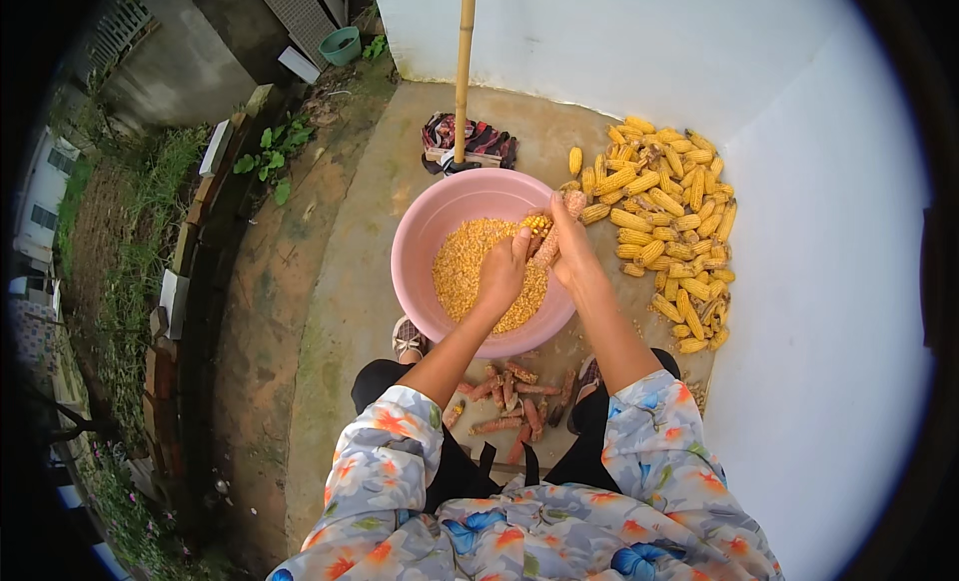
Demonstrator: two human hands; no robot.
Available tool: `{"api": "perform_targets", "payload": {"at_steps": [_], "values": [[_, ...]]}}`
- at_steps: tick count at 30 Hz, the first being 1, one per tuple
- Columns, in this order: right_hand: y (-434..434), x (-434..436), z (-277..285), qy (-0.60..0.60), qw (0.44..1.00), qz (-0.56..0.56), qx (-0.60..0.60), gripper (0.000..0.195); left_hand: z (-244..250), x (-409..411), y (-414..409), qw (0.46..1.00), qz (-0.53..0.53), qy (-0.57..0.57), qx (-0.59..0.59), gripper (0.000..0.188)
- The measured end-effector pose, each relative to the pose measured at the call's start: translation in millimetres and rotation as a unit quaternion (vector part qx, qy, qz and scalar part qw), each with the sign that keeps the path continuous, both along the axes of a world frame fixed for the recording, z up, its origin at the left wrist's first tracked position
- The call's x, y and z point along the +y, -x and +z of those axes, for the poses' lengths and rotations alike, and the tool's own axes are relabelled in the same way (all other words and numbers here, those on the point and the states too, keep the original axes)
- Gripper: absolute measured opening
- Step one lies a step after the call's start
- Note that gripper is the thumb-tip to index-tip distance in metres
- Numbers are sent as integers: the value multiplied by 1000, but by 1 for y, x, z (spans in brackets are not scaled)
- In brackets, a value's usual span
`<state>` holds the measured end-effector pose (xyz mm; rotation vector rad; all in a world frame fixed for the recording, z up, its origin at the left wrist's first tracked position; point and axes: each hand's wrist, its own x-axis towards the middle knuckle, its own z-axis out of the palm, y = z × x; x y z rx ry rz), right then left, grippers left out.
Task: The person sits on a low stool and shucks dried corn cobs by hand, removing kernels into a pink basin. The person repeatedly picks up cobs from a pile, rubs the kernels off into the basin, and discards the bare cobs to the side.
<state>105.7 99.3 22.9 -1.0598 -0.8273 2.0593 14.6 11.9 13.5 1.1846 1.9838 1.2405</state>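
Note:
A pink plastic basin [408,240] stands before me, its bottom covered with loose yellow maize kernels [468,259]. Over its right side my left hand [502,270] grips a partly shelled maize cob [537,223] that still bears some yellow kernels. My right hand [573,240] is closed around a bare, pinkish maize cob [548,247], pressed against the other one. The pale end of a cob [575,201] also shows past the right thumb; whether it is the same cob, I cannot tell. Both hands touch or nearly touch each other.
Whole yellow maize ears [674,221] lie heaped by the white wall [809,281] at right. Bare cobs [517,401] lie between my feet. Beyond the basin, a bamboo pole [464,64] rises beside a bundle of patterned cloth [491,143]. A brick edging [180,244] runs at left.

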Motion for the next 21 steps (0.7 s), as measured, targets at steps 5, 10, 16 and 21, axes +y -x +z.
{"api": "perform_targets", "payload": {"at_steps": [5, 10, 16, 21], "values": [[-2, 0, 6, 46, 997, 25, 50, 35, 14, -9, -9, 991, -41, 21, 125, 45], [3, -5, -6, -52, 996, -37, -68, 35, 2, -6, -5, 999, -32, 4, 24, 43], [6, -5, 5, 14, 998, 19, 50, 34, -15, 2, 9, 989, -10, 39, -139, 44], [7, -14, 14, 8, 999, 5, 35, 33, 3, -8, -14, 995, 26, -97, -12, 50]]}}
